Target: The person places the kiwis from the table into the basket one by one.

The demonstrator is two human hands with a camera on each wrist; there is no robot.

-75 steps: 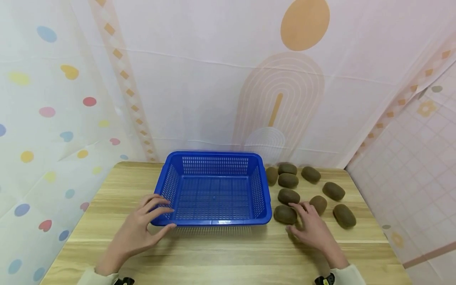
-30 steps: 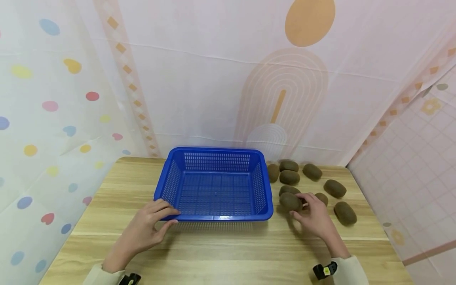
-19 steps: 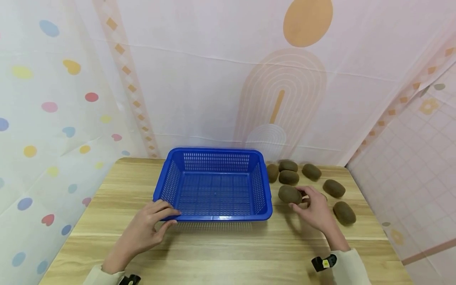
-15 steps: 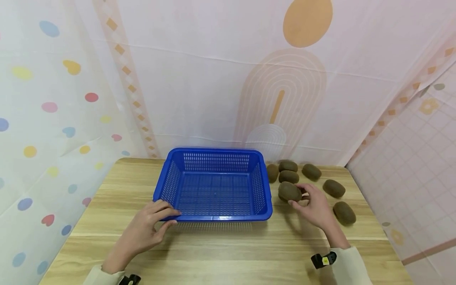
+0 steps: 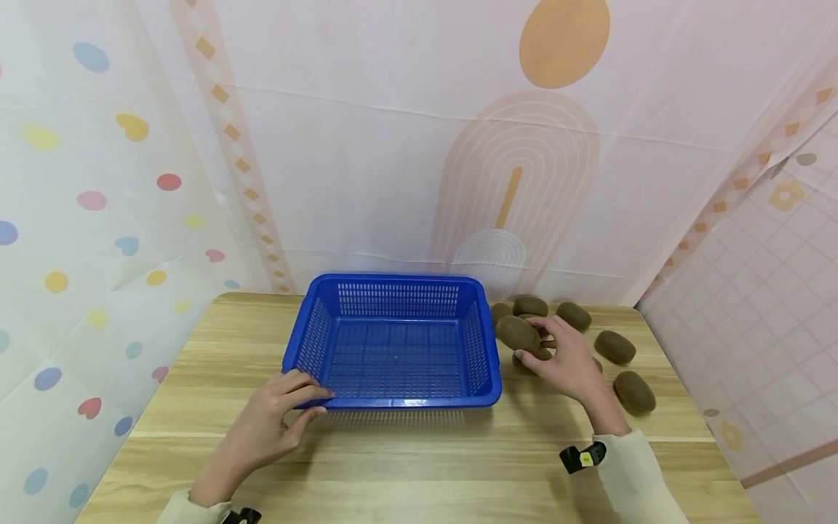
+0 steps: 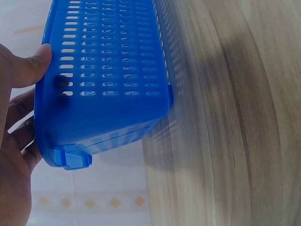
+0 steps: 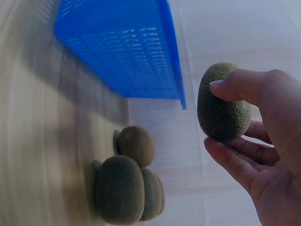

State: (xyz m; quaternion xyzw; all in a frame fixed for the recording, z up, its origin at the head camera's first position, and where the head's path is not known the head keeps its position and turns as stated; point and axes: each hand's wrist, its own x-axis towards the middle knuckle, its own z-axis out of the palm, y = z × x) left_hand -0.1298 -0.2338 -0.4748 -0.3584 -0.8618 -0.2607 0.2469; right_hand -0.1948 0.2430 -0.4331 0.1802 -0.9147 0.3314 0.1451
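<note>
A blue basket point(image 5: 439, 402) and brown kiwifruit point(image 5: 517, 333) stand out against a yellow-brown wood-grain table point(image 5: 406, 466), with cream sleeves point(image 5: 633, 477) and black wrist straps point(image 5: 572, 460), the right one marked yellow. Multicoloured dots and hearts pattern the left backdrop point(image 5: 105, 320); orange diamonds and beige arches mark the far backdrop point(image 5: 366, 182), a pink grid the right backdrop point(image 5: 772, 327).

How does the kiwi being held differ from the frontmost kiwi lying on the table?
The held kiwi is raised off the table, while the frontmost kiwi rests on it. The person's right grip pinches the held kiwi; the frontmost kiwi is untouched. The held kiwi is closer to the blue basket than the frontmost kiwi is. Both are brown and oval.
</note>
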